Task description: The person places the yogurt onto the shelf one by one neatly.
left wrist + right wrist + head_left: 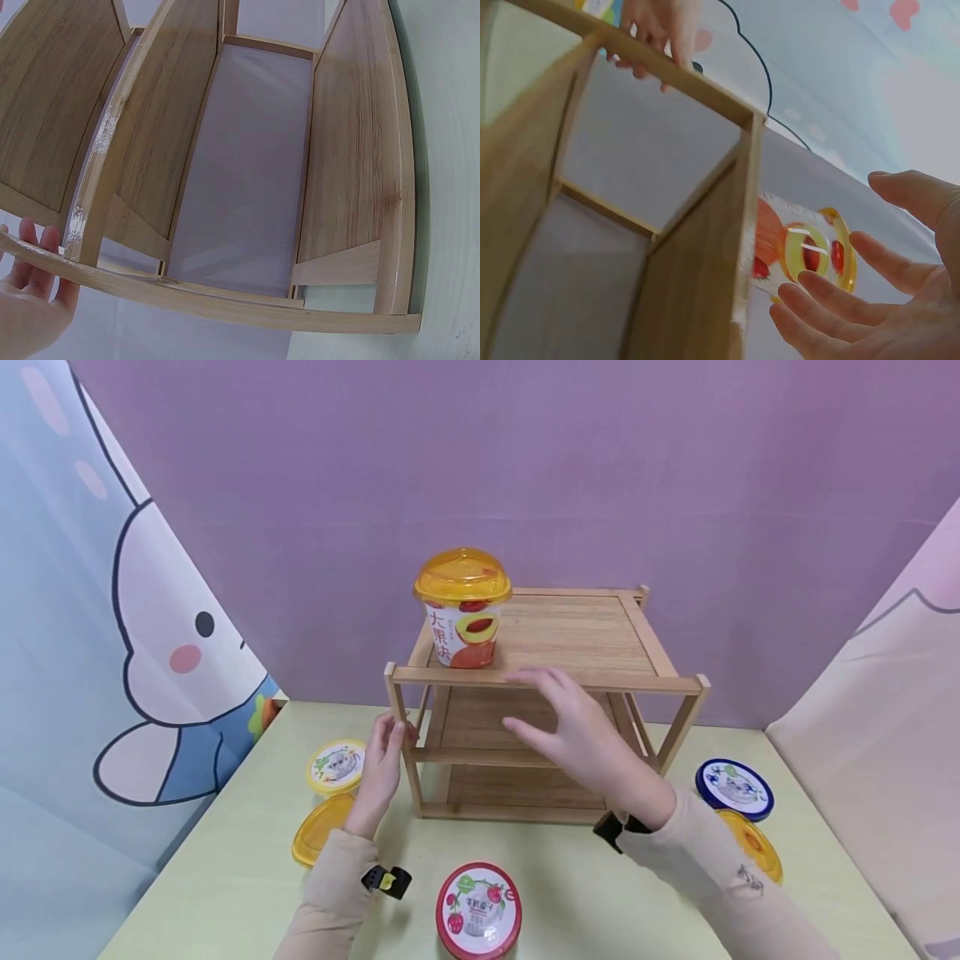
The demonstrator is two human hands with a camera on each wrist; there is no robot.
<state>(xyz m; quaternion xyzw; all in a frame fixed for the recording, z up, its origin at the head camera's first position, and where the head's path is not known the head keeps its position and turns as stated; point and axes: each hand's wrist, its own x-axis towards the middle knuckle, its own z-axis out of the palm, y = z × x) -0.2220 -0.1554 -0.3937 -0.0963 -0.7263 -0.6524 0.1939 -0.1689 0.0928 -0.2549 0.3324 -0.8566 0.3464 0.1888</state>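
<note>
A three-tier wooden shelf [577, 635] stands on the table, and a fruit cup [468, 633] with an amber domed lid sits upright at the left of its top tier. My left hand [382, 768] holds the shelf's front left post; in the left wrist view its fingers [45, 247] reach around the wood. In front of the top front rail, my right hand [573, 727] is raised, thumb and fingers spread, holding nothing. The right wrist view shows that right hand [885, 300] beside the cup [806, 247], its fingertips overlapping the cup there.
A red-lidded tub [478, 910] is on the table nearest me. To the left are a yellow-lidded tub [337, 766] and an amber-lidded cup [324, 827], partly behind my left arm. A blue-lidded tub [735, 789] and another amber-lidded cup [753, 845] are at the right.
</note>
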